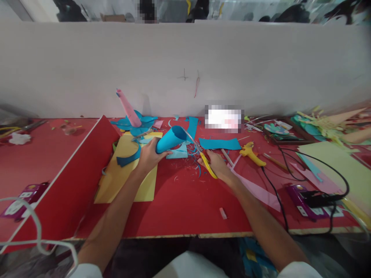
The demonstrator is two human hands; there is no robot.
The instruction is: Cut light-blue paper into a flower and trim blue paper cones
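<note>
A rolled blue paper cone lies in the grip of my left hand, its wide mouth turned to the right. My right hand is closed on yellow-handled scissors. Their blades reach up to the left, close to the cone's rim; whether they touch the paper I cannot tell. Under and around the cone are light blue paper pieces and thin cut scraps. A curved blue paper strip rests on yellow sheets beside my left wrist.
Behind my left hand a pink paper cone stands on blue petal shapes. A yellow glue gun with a black cord lies to the right, near a purple power strip. A red divider rises on the left; a white wall stands behind.
</note>
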